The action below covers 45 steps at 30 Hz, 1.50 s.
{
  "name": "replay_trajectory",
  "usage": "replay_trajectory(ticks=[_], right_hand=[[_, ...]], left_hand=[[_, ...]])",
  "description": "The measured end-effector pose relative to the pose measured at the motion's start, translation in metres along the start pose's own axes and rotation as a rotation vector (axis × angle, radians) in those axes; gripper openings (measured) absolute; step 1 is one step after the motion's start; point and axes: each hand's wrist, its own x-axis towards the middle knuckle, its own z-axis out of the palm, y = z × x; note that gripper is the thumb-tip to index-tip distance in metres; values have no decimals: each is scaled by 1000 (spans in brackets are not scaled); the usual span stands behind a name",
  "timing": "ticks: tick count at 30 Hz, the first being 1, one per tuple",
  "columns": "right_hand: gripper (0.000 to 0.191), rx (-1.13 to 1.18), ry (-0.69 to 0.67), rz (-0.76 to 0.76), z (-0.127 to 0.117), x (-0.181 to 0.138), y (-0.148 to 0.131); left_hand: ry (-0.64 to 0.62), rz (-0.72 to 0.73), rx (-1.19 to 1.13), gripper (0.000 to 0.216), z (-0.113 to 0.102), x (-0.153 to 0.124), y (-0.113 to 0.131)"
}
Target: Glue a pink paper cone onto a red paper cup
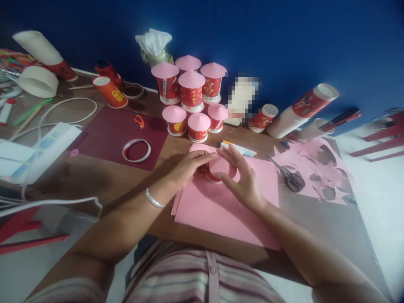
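Note:
In the head view, my left hand (196, 165) and my right hand (242, 176) are both closed around a small red paper cup topped by a pink paper cone (224, 167). My left fingers rest at the cup's left side, partly hidden behind it. On the right, my thumb and fingers curve over the edge of the cone. Beneath them lies a stack of pink paper sheets (233, 214). A glue stick or marker with a white barrel (239, 149) sits just beyond my right fingertips.
Several red cups with pink cone roofs (191, 90) stand at the back. Scissors (292, 179) lie by cut pink scraps (315, 166) on the right. Stacked paper cups (304, 105) lean near the wall. To the left are a tape roll (136, 150), maroon paper (104, 134) and a white cable (67, 100).

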Motion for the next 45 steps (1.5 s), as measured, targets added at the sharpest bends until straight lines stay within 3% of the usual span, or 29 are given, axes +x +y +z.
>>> replay_trajectory(ticks=[14, 22, 29, 36, 45], right_hand=[[83, -8, -10, 28, 0, -1, 1], [82, -17, -11, 23, -1, 0, 1], [83, -17, -15, 45, -1, -1, 1], [83, -33, 0, 57, -1, -1, 2], [83, -17, -13, 26, -1, 0, -1]], left_hand=[[-2, -24, -93, 50, 1, 3, -1], [-91, -74, -70, 49, -2, 1, 1], [44, -21, -82, 47, 3, 7, 2], [-99, -8, 19, 45, 4, 11, 9], [-94, -55, -42, 38, 1, 12, 8]])
